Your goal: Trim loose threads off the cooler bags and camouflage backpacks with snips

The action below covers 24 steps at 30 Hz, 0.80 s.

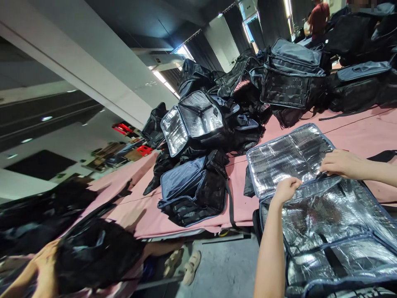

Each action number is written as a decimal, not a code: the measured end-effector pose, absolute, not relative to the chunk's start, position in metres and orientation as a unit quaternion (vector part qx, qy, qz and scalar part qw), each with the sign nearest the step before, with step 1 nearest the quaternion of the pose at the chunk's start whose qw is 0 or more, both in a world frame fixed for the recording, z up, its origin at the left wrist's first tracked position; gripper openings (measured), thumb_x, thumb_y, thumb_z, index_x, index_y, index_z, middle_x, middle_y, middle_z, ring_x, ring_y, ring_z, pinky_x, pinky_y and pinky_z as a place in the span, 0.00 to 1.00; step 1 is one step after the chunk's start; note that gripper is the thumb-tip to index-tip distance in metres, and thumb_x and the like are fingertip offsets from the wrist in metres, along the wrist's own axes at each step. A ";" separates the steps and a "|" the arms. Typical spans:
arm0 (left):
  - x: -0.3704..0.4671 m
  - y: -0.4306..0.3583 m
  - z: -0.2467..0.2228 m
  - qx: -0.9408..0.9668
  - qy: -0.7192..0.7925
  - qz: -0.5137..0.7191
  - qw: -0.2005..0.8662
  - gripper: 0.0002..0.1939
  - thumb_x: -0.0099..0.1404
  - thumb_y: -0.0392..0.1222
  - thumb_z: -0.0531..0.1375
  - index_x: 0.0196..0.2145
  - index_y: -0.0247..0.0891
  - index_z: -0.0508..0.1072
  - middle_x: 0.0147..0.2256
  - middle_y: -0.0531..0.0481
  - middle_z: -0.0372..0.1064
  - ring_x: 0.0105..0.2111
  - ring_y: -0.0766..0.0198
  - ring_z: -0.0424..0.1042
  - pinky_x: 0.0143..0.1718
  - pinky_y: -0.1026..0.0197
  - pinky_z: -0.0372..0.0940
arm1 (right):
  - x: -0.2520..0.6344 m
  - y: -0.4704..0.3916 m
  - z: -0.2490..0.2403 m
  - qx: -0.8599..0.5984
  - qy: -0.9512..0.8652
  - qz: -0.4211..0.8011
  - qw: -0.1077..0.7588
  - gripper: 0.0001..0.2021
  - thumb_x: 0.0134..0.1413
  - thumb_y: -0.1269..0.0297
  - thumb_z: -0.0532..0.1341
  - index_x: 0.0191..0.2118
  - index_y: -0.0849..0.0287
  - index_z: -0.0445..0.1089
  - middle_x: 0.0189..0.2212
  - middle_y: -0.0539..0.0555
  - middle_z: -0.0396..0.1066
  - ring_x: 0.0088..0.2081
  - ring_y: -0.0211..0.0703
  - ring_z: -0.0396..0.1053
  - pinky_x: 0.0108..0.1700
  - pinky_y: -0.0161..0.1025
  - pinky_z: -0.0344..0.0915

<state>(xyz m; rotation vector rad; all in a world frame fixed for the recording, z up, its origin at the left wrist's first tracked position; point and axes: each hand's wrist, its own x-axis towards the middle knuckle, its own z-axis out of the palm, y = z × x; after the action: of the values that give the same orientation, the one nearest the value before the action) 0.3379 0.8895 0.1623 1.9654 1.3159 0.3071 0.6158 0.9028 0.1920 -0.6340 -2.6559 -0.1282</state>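
- The silver-lined bag [328, 215] lies open at the front edge of the pink-covered tabletop [356, 132], at the right of the view, its lid [285, 155] folded back towards the far side.
- The left hand [288, 189] pinches the seam where lid and bag meet, near its left end, fingers closed on the edging.
- The right hand [336, 163] grips the same seam farther right, its fingers bent over the lid's border; the two hands are apart from each other.
- Left of this bag, near the front edge, stands a blue-lined bag [182, 182] with its flap open; a black strap [231, 207] beside it hangs over the edge.
- Behind that, a second silver-lined bag [201, 114] sits open and tilted on other black bags.
- More black bags are heaped towards the far edge, one with a grey-blue top [294, 54].
- At lower left, another person's hands [46, 260] touch a dark bag [96, 252], blurred.
- Sandals [190, 267] show on the grey floor [226, 265] below the front edge.
- A person in a red top [319, 18] is in the background.
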 end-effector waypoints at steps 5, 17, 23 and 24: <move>0.338 0.888 0.161 0.767 0.514 0.125 0.362 0.13 0.65 0.38 0.52 0.39 0.40 0.77 0.38 0.53 0.76 0.37 0.64 0.71 0.38 0.65 0.62 | 0.604 0.898 0.192 -0.211 -0.952 -0.123 0.182 0.14 0.66 0.72 0.47 0.41 0.56 0.69 0.34 0.52 0.70 0.35 0.44 0.64 0.35 0.41 0.51; 0.339 0.888 0.162 0.760 0.527 0.133 0.356 0.13 0.65 0.37 0.53 0.39 0.40 0.78 0.39 0.53 0.77 0.37 0.63 0.71 0.39 0.63 0.62 | 0.595 0.899 0.199 -0.196 -0.955 -0.154 0.161 0.14 0.64 0.76 0.47 0.38 0.56 0.68 0.30 0.52 0.67 0.33 0.44 0.61 0.35 0.42 0.51; 0.342 0.880 0.168 0.765 0.513 0.169 0.350 0.11 0.61 0.45 0.62 0.42 0.44 0.77 0.35 0.55 0.75 0.33 0.65 0.70 0.34 0.64 0.62 | 0.598 0.903 0.197 -0.191 -0.954 -0.153 0.172 0.14 0.64 0.75 0.47 0.39 0.56 0.69 0.32 0.52 0.68 0.33 0.44 0.61 0.35 0.41 0.51; 0.345 0.878 0.167 0.770 0.509 0.185 0.336 0.14 0.59 0.48 0.65 0.43 0.45 0.77 0.35 0.55 0.75 0.32 0.65 0.69 0.34 0.64 0.62 | 0.599 0.903 0.196 -0.191 -0.954 -0.152 0.175 0.15 0.64 0.75 0.47 0.39 0.56 0.69 0.32 0.52 0.68 0.33 0.44 0.62 0.35 0.41 0.51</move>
<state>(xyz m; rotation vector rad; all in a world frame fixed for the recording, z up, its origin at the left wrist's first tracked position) 0.3446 0.8782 0.1674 2.0088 1.3277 0.4832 0.5989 0.9034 0.1961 -0.5414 -2.7028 -0.4319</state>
